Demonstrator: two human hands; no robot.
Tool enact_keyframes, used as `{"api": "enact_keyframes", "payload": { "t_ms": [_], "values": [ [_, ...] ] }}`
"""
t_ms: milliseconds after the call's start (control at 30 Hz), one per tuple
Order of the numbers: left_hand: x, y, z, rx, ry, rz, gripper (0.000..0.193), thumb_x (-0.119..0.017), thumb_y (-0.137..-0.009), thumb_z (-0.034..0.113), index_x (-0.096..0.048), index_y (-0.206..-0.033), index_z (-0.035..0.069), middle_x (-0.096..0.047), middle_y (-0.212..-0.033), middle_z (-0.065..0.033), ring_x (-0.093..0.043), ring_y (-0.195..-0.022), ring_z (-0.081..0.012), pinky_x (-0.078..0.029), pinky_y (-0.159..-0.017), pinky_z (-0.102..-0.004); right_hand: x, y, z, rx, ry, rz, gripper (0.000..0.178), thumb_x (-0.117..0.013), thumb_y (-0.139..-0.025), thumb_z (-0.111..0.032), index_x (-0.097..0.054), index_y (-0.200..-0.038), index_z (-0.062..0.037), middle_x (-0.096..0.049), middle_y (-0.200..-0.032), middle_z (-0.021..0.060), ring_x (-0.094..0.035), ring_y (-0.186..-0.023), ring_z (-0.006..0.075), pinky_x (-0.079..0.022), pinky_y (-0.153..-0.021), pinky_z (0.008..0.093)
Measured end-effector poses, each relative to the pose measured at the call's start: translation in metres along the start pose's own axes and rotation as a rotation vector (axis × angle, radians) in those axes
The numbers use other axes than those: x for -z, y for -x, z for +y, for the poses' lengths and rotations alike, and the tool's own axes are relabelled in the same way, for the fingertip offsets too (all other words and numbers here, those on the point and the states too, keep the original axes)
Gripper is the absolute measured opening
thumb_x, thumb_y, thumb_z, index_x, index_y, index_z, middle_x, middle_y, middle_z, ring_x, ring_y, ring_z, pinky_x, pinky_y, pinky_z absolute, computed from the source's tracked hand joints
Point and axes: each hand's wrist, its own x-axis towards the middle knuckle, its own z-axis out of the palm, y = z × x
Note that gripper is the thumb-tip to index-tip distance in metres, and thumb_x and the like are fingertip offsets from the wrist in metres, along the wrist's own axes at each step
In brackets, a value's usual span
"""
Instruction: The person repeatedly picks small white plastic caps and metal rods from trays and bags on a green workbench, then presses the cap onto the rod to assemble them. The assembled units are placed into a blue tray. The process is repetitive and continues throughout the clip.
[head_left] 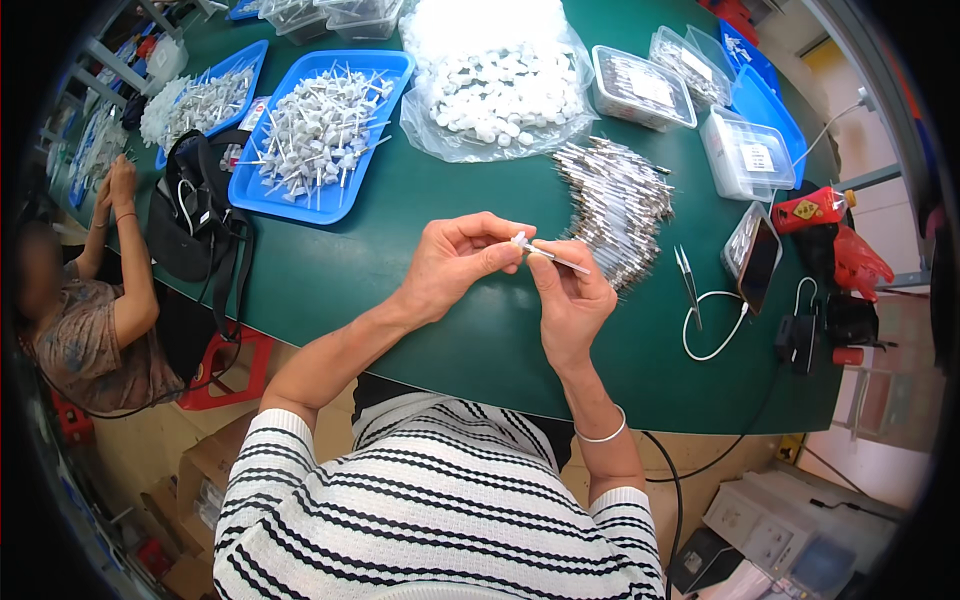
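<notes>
Above the near part of the green table, my two hands meet at their fingertips. My left hand (455,262) pinches a small white plastic cap (521,240). Between the thumb and fingers of my right hand (574,300) is a thin metal-and-white rod (562,261), its inner end touching or almost touching the cap; whether it sits inside cannot be made out. Just beyond my right hand lies a heap of similar thin rods (617,205). Farther off, a clear plastic bag (440,135) spills over with white caps (505,95).
A blue tray (345,205) holds white-headed rods at left, beside a black bag (180,225). Tweezers (690,285), a phone (760,265) with white cable and lidded clear boxes (640,88) lie right. A co-worker (95,310) sits at far left.
</notes>
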Motion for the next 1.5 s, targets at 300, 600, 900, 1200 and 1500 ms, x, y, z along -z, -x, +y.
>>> {"api": "enact_keyframes", "payload": {
  "t_ms": [300,600,900,1200,1500],
  "values": [
    [-0.004,0.002,-0.002,-0.004,0.046,0.01,0.022,-0.062,-0.087,0.007,-0.063,-0.107,-0.004,-0.062,-0.095,-0.007,-0.058,-0.08,-0.0104,-0.05,-0.072,-0.0234,-0.003,0.001,0.001,-0.033,-0.102,0.016,0.012,-0.064,-0.084,0.002,-0.064,-0.096,0.0024,-0.062,-0.088,0.0057,-0.057,-0.077,0.009,-0.046,-0.067,0.0214],
    [-0.004,0.004,0.0,-0.095,-0.071,0.015,0.022,-0.061,-0.087,0.002,-0.061,-0.107,-0.006,-0.059,-0.096,-0.007,-0.058,-0.083,-0.0107,-0.051,-0.073,-0.0227,0.001,-0.001,0.006,0.143,0.157,-0.022,0.013,-0.066,-0.081,0.004,-0.065,-0.093,0.0001,-0.063,-0.087,0.0054,-0.056,-0.075,0.0105,-0.045,-0.066,0.0227],
    [0.002,0.001,0.014,-0.242,-0.286,-0.01,0.025,-0.062,-0.082,-0.008,-0.061,-0.106,-0.006,-0.056,-0.097,-0.0076,-0.058,-0.087,-0.011,-0.053,-0.077,-0.0229,0.018,-0.015,-0.011,-0.226,-0.028,-0.212,0.011,-0.063,-0.087,-0.007,-0.065,-0.093,0.0013,-0.063,-0.084,0.0055,-0.055,-0.069,0.0107,-0.044,-0.063,0.0242],
    [0.003,0.001,0.016,-0.193,-0.175,-0.108,0.02,-0.063,-0.082,-0.006,-0.062,-0.101,-0.004,-0.056,-0.099,-0.0086,-0.057,-0.088,-0.0123,-0.051,-0.078,-0.024,0.016,-0.011,-0.005,-0.17,0.107,-0.358,0.016,-0.056,-0.093,-0.015,-0.062,-0.093,0.0004,-0.056,-0.069,0.0026,-0.052,-0.061,0.0091,-0.039,-0.054,0.0234],
    [0.009,-0.001,0.011,-0.228,-0.123,-0.225,0.018,-0.066,-0.08,-0.003,-0.064,-0.098,-0.001,-0.053,-0.097,-0.0068,-0.052,-0.089,-0.0131,-0.044,-0.079,-0.0265,0.014,-0.002,-0.002,-0.261,-0.116,-0.371,0.018,-0.053,-0.096,-0.017,-0.059,-0.091,-0.0008,-0.053,-0.065,0.0002,-0.046,-0.056,0.0054,-0.037,-0.051,0.0194]
  ]
}}
